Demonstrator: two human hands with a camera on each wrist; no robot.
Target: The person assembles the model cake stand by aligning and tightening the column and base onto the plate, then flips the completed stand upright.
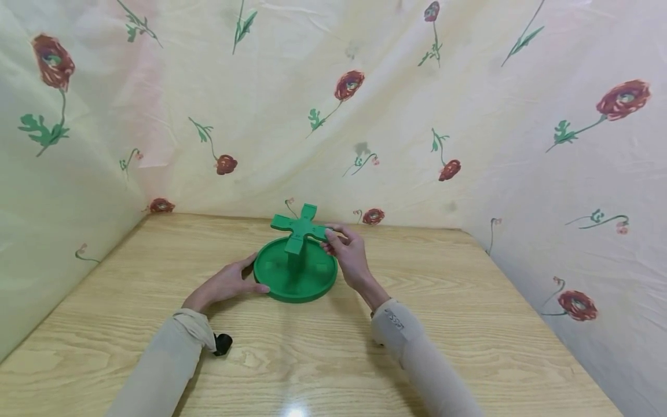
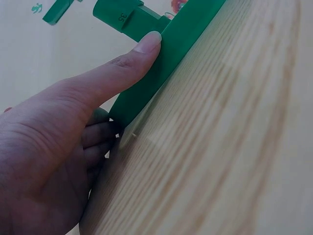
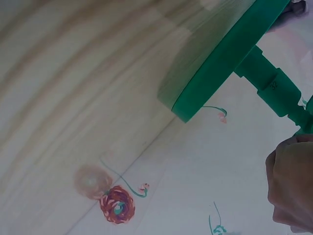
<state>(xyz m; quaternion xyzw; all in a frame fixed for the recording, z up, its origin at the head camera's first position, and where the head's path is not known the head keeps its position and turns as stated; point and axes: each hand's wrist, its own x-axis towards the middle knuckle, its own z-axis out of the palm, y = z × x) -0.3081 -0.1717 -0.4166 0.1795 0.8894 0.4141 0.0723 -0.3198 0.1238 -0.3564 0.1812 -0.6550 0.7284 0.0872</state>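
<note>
A round green tray-like base (image 1: pixel 294 298) with a raised rim sits on the table. From its middle rises a green post (image 3: pixel 279 93) bearing small printed numbers. On top of the post is a green cross-shaped piece (image 1: pixel 299 227) with flared arms, a little tilted. My left hand (image 1: pixel 228 282) holds the base at its left side, the thumb (image 2: pixel 149 43) against the rim wall and the other fingers round the far edge. With thumb and fingers, my right hand (image 1: pixel 350 255) pinches the right arm of the cross. Part of that arm is hidden by the fingers.
The wood-grained table (image 1: pixel 443 336) reaches back to a cloth backdrop (image 1: pixel 281 104) printed with red flowers, which also hangs at both sides. A small black object (image 1: pixel 223 344) shows at the left sleeve's cuff.
</note>
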